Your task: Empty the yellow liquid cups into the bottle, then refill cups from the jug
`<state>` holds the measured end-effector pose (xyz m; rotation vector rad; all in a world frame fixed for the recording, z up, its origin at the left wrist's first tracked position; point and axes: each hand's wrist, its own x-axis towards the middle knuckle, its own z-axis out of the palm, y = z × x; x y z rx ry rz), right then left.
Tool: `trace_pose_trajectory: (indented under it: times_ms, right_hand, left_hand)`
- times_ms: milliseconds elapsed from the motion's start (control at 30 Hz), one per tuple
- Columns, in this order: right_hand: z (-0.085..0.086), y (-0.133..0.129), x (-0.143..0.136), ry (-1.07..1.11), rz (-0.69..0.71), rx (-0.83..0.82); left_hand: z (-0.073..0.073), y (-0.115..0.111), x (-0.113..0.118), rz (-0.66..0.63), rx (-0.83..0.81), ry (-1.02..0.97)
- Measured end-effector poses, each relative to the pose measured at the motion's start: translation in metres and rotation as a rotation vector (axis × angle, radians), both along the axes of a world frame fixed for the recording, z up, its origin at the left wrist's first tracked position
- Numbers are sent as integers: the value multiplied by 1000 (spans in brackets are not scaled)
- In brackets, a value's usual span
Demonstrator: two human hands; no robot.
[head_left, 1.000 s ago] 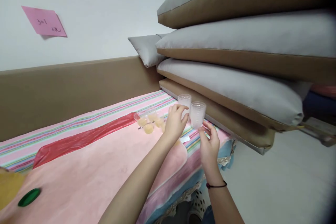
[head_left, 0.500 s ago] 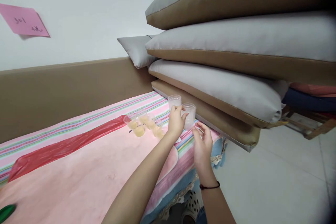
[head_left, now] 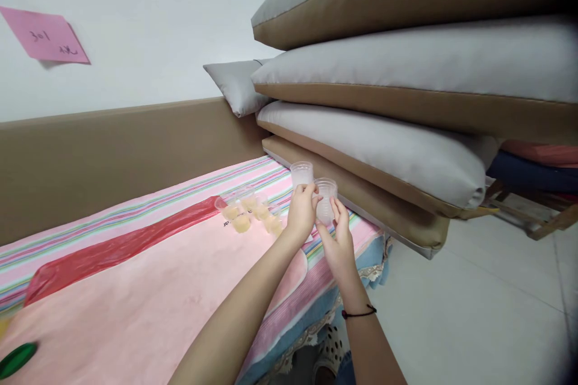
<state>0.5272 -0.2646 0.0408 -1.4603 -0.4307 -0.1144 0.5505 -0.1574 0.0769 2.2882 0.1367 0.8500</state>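
Note:
Two clear plastic cups, each ridged like a nested stack, stand side by side at the bed's far right corner. My right hand (head_left: 336,237) curls round the right side of the nearer plastic cup (head_left: 326,207), thumb low and fingers higher up. On that cup's left side, my left hand (head_left: 302,212) has its fingers bent against it; its fingertips are partly hidden. The farther plastic cup (head_left: 301,173) stands just behind my left fingers. Left of my hands, several small clear cups with pale yellow contents (head_left: 242,224) sit close together on a pink mat (head_left: 149,277).
A flat red plastic bag (head_left: 121,240) lies along the mat's far edge, over a striped sheet (head_left: 171,198). Thick grey-and-brown cushions (head_left: 370,138) are stacked right behind the cups. A green oval object (head_left: 18,360) lies at lower left. Tiled floor (head_left: 478,313) is at right.
My right hand has moved left and forward, from beside the nearer plastic cup onto its side. The left hand stays nearly in place. The view has shifted slightly.

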Motion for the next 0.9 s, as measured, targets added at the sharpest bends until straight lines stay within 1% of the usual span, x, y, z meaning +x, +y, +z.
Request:
trace_pose_trajectory:
  times_ms: [267,400,533,633,700,800,867,900]
  right_hand:
    - [-2,-2,2,-10,-18,-68]
    - [-3,-1,2,-13,-6,-80]
    - [-1,-2,-1,-38,2,-94]
    - [2,-4,-3,-87,-24,-86]
    - [2,-5,-4,-105,-36,-77]
    - [2,-7,-7,-108,-47,-59]
    - [2,-7,-9,-113,-47,-49]
    - [1,-6,-11,-120,-44,-48]
  left_hand:
    - [4,-2,0,2,17,-27]
    - [12,-3,0,-5,24,-46]
    - [31,-5,-1,-14,36,-79]
    - [50,-4,-6,-3,48,-112]
    - [64,-2,-14,12,56,-132]
    - [84,6,-34,12,63,-164]
    - [91,13,-54,16,59,-175]
    - [92,18,-67,30,53,-175]
